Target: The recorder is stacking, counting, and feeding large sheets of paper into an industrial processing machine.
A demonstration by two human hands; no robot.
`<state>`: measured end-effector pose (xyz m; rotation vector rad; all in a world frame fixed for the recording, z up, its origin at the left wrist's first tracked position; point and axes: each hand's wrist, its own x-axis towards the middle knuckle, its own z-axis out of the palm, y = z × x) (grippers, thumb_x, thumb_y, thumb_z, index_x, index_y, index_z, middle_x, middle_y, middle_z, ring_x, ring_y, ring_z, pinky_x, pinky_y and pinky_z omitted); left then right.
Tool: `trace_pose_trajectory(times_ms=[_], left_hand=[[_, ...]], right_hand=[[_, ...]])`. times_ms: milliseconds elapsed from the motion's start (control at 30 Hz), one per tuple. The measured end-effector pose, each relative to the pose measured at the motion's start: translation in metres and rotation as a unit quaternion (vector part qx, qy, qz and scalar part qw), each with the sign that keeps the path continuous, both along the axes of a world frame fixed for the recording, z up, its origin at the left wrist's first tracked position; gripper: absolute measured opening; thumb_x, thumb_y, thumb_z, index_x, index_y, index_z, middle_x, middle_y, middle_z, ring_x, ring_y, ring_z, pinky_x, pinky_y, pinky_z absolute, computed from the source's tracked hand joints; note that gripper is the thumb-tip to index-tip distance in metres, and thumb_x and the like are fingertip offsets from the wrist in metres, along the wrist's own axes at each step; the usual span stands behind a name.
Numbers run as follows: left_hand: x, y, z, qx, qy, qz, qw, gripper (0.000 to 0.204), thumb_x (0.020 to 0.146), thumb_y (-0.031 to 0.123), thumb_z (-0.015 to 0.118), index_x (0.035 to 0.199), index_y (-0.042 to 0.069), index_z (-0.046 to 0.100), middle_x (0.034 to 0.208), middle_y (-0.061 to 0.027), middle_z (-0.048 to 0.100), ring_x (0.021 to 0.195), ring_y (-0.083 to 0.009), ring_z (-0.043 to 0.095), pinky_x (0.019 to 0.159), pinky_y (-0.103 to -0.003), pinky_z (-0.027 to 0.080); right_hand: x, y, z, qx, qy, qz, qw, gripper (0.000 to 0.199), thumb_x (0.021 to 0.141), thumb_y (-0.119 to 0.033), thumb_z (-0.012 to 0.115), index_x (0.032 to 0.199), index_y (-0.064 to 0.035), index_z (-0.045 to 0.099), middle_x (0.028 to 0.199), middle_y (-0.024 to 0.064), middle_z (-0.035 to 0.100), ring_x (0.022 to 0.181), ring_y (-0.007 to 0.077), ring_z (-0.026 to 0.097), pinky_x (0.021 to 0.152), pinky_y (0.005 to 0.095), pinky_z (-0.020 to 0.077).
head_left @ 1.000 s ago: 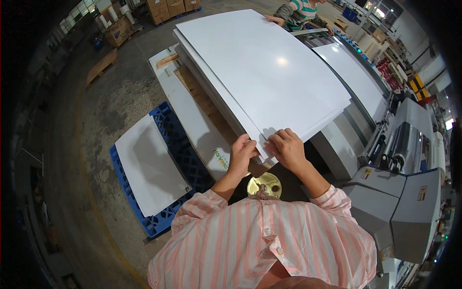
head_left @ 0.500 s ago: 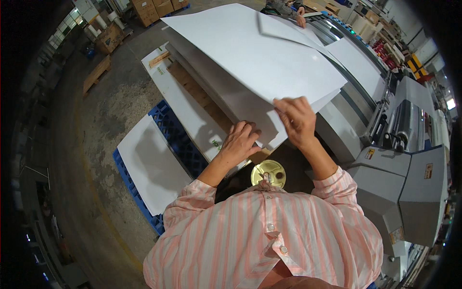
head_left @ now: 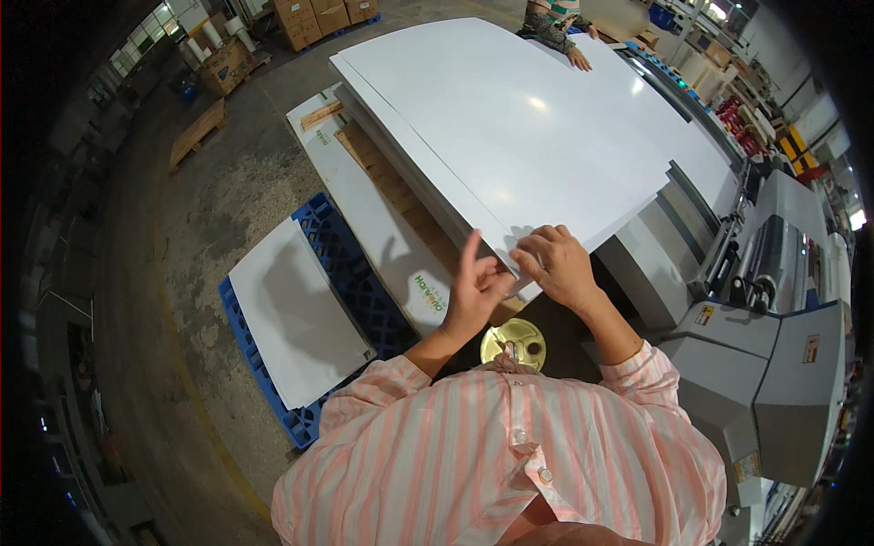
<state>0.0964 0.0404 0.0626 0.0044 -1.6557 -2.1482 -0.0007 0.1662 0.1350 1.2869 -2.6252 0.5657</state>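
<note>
A large white sheet (head_left: 510,118) lies almost flat on a stack of white sheets (head_left: 410,155), its left edge set slightly in from the stack's edge. At the near corner, my right hand (head_left: 560,267) is closed with bent fingers and thumb on the sheet's edge; the fingertips partly hide the corner. Just left of it, beside the stack's near end, my left hand (head_left: 475,291) is open, the index finger pointing up and nothing visible in it. Across the stack, a co-worker's hand (head_left: 579,59) rests at the sheet's far edge.
A grey machine with rollers (head_left: 774,255) stands on the right. To the left, a printed white board (head_left: 382,227) lies beside the stack, and a blue pallet (head_left: 341,259) carries smaller white sheets (head_left: 291,314). A yellowish round lid (head_left: 514,344) is below my hands.
The raised near corner of the large sheet has come down onto the stack, and its far fold has flattened. My right hand has lowered with it; my left index finger has lifted.
</note>
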Motion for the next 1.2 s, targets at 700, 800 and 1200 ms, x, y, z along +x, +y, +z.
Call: trace_pose_trajectory(times_ms=[700,800,1200], left_hand=[[-0.02,0.003,-0.001,0.125,-0.091,0.136,0.979,0.032,0.082,0.008,0.057,0.11,0.003,0.045,0.09,-0.0054,0.053,0.075,-0.0108,0.053,0.056,-0.023,0.047],[-0.019,-0.002,-0.022,0.082,-0.103,0.063,0.989,0.014,0.082,0.012,0.055,0.08,-0.002,0.057,0.066,-0.0017,0.053,0.063,-0.0085,0.051,0.054,-0.023,0.042],[-0.013,0.001,-0.009,0.136,-0.162,0.025,0.977,0.033,0.085,0.015,0.054,0.116,0.003,0.051,0.087,0.001,0.053,0.077,-0.0076,0.051,0.066,-0.024,0.044]], right_hand=[[-0.009,-0.009,0.042,-0.226,0.117,-0.012,0.967,0.015,0.078,-0.008,0.059,0.066,-0.0014,0.054,0.059,0.0096,0.051,0.048,0.0252,0.049,0.044,0.0318,0.0386],[0.002,-0.009,0.027,-0.158,0.141,0.036,0.977,0.013,0.076,-0.007,0.061,0.067,-0.0042,0.052,0.064,0.0074,0.052,0.056,0.0243,0.052,0.046,0.0329,0.0415],[0.019,0.001,-0.002,-0.059,0.13,0.058,0.988,0.019,0.076,-0.021,0.061,0.088,-0.0064,0.063,0.084,0.0061,0.062,0.073,0.0233,0.055,0.061,0.0328,0.0452]])
